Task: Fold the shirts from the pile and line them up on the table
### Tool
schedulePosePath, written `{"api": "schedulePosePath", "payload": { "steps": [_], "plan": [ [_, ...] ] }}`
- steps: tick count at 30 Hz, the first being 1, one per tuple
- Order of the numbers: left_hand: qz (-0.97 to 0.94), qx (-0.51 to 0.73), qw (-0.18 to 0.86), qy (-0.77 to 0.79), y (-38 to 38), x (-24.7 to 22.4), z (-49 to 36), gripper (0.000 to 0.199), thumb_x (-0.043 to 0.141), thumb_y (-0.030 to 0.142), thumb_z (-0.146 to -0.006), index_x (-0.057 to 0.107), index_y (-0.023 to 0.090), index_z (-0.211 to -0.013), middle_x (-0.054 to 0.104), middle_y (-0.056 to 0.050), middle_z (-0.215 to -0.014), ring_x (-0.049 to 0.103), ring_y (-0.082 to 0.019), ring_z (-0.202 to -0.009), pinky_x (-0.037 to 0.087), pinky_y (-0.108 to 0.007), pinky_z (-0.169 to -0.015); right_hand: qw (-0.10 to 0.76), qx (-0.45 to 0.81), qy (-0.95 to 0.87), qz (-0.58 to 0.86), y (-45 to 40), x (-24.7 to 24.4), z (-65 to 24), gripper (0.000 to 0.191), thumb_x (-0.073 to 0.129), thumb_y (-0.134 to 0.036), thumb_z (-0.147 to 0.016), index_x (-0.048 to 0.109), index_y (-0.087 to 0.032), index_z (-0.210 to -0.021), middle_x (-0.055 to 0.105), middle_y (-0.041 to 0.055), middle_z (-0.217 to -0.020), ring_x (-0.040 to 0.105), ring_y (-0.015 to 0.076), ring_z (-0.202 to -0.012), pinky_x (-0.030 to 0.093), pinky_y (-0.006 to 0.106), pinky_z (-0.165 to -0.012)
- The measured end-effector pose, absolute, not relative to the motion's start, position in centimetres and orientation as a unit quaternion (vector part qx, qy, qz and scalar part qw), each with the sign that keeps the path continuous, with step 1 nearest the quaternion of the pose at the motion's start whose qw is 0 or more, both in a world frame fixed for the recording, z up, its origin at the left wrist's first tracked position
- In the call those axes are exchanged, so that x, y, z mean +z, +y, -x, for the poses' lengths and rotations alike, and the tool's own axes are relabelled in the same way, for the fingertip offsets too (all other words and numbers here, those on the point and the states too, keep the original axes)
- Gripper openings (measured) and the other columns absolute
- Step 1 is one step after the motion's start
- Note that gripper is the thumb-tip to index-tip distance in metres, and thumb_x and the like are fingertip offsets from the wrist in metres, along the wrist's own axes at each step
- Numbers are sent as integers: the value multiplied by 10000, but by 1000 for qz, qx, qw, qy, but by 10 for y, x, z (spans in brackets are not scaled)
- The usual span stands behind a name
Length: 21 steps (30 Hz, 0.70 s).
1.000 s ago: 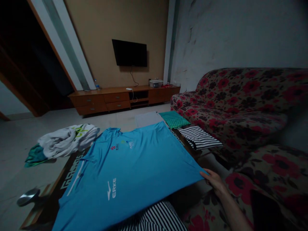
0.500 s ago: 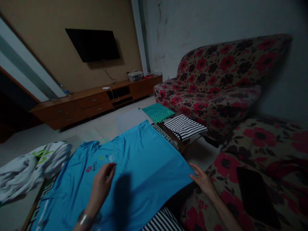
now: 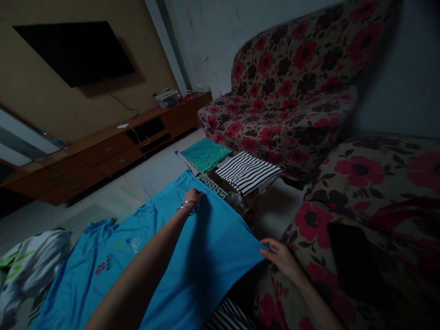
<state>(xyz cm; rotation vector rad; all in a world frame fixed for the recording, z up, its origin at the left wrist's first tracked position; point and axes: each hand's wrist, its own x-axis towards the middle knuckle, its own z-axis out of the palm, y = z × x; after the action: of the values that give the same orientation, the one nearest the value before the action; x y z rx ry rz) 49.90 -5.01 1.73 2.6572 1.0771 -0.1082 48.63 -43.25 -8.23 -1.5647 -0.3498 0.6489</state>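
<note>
A blue ERKE-style sports T-shirt (image 3: 202,247) lies spread over a glass-topped coffee table with a Greek-key border (image 3: 210,186). My left hand (image 3: 192,197), wearing bangles, reaches to the shirt's far edge with its fingers curled on the cloth. My right hand (image 3: 280,256) pinches the near-right corner of the shirt beside the sofa. A folded black-and-white striped garment (image 3: 247,172) and a folded green cloth (image 3: 205,153) lie just beyond the shirt. My left forearm hides much of the shirt's chest.
A red-flowered sofa (image 3: 275,101) runs along the right, with a dark flat device (image 3: 354,266) on its seat. A crumpled white garment (image 3: 30,270) lies at the lower left. A wooden TV cabinet (image 3: 103,156) stands against the far wall under a wall-mounted television (image 3: 74,52).
My left hand has moved from above the shirt's middle to its far edge. My right hand stays on the corner. The whole view has turned, so the room appears rotated.
</note>
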Motion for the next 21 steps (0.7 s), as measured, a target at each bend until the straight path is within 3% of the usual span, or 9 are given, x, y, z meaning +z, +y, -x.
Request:
{"api": "schedulePosePath", "payload": {
  "steps": [4,9,16,21],
  "plan": [
    [-921,-56,124,366,-47,15,-507,235,607,245,-792,643,114,-983,700,-103,-899,636,-181,-771,466,-244,-670,648,293,-147,687,-435,-84,-488,441,703,-568,-667,683,-170,-854,672,56,-831,618,202,-784,506,323,-754],
    [-946,-56,111,300,-53,18,-511,470,525,80,-752,552,177,-1211,695,-34,-892,611,-134,-749,464,-215,-685,646,312,-165,677,-438,-84,-489,390,678,-525,-711,675,-168,-870,659,52,-860,604,203,-837,471,316,-796],
    [-967,-95,82,223,-50,27,-523,265,552,59,-679,680,179,-878,688,-13,-835,596,-146,-772,443,-211,-684,633,360,-215,651,-441,-79,-486,370,708,-469,-682,667,-168,-895,612,26,-840,565,174,-782,447,279,-713],
    [-967,-97,55,230,-50,40,-527,225,543,72,-696,669,176,-850,665,-1,-748,581,-135,-705,416,-204,-642,617,333,-243,670,-447,-69,-490,277,659,-439,-741,622,-168,-780,525,-4,-767,509,142,-727,409,247,-673]
  ]
}}
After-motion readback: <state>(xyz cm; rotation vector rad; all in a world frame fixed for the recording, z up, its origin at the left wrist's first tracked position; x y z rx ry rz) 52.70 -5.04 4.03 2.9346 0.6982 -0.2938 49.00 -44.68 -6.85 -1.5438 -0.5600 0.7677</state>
